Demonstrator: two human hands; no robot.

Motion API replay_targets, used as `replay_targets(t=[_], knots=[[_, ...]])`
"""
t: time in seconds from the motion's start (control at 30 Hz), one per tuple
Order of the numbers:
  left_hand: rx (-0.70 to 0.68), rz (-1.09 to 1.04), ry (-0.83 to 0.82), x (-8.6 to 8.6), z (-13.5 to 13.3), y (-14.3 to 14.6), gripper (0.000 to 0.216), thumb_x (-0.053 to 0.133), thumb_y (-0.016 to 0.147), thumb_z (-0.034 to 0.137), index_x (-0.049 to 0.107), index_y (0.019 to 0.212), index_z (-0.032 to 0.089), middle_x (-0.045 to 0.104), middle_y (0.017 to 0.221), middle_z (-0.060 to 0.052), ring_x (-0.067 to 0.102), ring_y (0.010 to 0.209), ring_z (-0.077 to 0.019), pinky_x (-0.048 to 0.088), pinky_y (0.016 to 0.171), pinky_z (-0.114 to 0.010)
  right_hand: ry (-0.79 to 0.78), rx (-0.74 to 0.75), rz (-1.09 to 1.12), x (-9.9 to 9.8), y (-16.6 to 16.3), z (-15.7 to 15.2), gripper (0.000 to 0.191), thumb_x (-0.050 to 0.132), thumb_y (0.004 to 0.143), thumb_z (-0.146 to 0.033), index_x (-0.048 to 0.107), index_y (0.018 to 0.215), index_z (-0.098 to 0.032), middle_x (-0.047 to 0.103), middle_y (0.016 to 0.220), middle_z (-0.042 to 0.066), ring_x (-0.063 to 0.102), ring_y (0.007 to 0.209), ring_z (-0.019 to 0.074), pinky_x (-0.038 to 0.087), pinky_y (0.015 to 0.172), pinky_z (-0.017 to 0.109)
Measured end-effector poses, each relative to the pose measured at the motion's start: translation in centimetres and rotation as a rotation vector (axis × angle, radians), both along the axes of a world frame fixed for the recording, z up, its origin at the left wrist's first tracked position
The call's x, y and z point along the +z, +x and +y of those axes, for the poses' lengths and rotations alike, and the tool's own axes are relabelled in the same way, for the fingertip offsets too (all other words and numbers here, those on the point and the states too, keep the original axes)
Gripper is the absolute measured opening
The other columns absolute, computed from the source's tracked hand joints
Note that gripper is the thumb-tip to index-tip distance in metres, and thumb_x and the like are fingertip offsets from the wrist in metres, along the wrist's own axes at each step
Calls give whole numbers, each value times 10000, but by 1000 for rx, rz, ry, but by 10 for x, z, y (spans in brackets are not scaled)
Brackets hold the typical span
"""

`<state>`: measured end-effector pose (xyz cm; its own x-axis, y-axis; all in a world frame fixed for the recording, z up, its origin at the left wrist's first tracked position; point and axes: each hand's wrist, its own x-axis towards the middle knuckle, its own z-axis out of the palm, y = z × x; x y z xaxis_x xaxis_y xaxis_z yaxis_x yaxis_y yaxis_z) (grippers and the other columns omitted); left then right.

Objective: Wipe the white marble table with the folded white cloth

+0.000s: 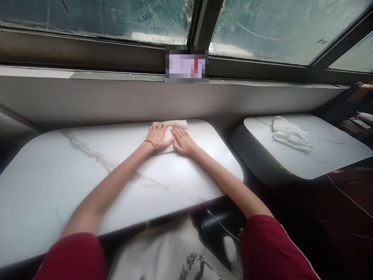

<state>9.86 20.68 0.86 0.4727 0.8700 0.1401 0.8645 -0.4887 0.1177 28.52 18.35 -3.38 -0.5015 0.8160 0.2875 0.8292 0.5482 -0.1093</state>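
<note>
A folded white cloth point(166, 144) lies near the far edge of a white marble-patterned tabletop point(87, 182). Flat on the cloth's left part rests my left hand point(157, 137), fingers stretched out and a red string bracelet on the wrist. My right hand point(183, 141) lies beside it with fingers extended, pressing on the cloth's right part. The cloth shows between the two hands and beyond the fingertips. Neither hand grips it.
To the right stands a second marble-patterned table point(326, 155) with white knitted gloves point(291, 134) on it. A wall point(116, 99) and windows point(276, 31) rise behind. A white cable point(223, 225) runs below the near table edge.
</note>
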Motion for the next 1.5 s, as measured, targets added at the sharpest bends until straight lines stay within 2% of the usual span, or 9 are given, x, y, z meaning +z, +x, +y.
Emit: replay_targets(t=[0.2, 0.4, 0.5, 0.6, 0.67, 0.8, 1.07, 1.23, 1.5], knots=[[-185, 50, -23, 6, -80, -25, 990, 492, 862, 671, 308, 1543, -24, 523, 1388, -228, 466, 1198, -376, 372, 1073, -462, 59, 203, 53, 14, 10, -99, 595, 388, 984, -320, 393, 1501, -26, 460, 1530, 241, 386, 1439, 341, 352, 1160, 543], [-314, 119, -79, 14, -160, -32, 1002, 470, 878, 700, 337, 1517, -61, 550, 1355, -265, 521, 1145, -380, 426, 1009, -491, 82, 155, 64, 26, 3, -183, 451, 408, 940, -169, 544, 1362, -82, 595, 1290, 209, 561, 1163, 313, 521, 938, 469], [-346, 101, -95, 14, -176, -31, 1038, 503, 860, 710, 331, 1505, -85, 528, 1392, -300, 515, 1201, -411, 407, 1045, -539, 159, -12, 82, 20, -6, -203, 490, 440, 950, -205, 500, 1422, -93, 487, 1365, 249, 512, 1233, 373, 509, 950, 534], [-344, 21, -87, 8, -182, -30, 936, 505, 890, 656, 350, 1509, -29, 486, 1466, -282, 468, 1311, -415, 361, 1116, -569, 144, -106, 107, 15, -13, -208, 631, 445, 975, -261, 298, 1577, -138, 130, 1626, 250, 271, 1464, 464, 414, 1077, 634], [-326, -53, -77, 2, -183, -31, 804, 465, 944, 582, 348, 1521, 35, 471, 1504, -245, 444, 1370, -386, 334, 1156, -568, 82, -104, 120, 14, -15, -205, 703, 430, 993, -287, 152, 1631, -188, -51, 1685, 183, 125, 1535, 457, 343, 1153, 647], [-318, -162, -23, -13, -183, -35, 804, 422, 980, 590, 259, 1555, 51, 311, 1621, -253, 283, 1513, -372, 281, 1208, -564, -5, -85, 138, 13, -17, -194, 722, 387, 1017, -299, 39, 1649, -266, -98, 1714, 80, 49, 1574, 390, 272, 1223, 623], [-246, -141, 75, -28, -150, -52, 967, 508, 889, 695, 238, 1572, 67, 271, 1647, -241, 203, 1550, -385, 156, 1261, -554, 6, -46, 173, 5, -28, -152, 625, 385, 1010, -349, 284, 1606, -191, 32, 1716, 125, 93, 1574, 373, 258, 1234, 604], [-100, -156, 52, -28, -105, -67, 1067, 531, 832, 771, 269, 1571, 47, 206, 1664, -251, 185, 1555, -382, 193, 1258, -521, 16, -7, 125, 4, -41, -89, 609, 391, 998, -396, 430, 1536, -113, 205, 1667, 206, 181, 1549, 390, 270, 1224, 580], [126, -213, -5, -25, -29, -112, 1181, 624, 738, 788, 287, 1549, -1, 238, 1646, -263, 176, 1556, -368, 160, 1274, -484, 9, -36, 63, 1, -93, 11, 604, 419, 982, -405, 438, 1530, -151, 287, 1641, 183, 242, 1526, 358, 279, 1214, 541]])
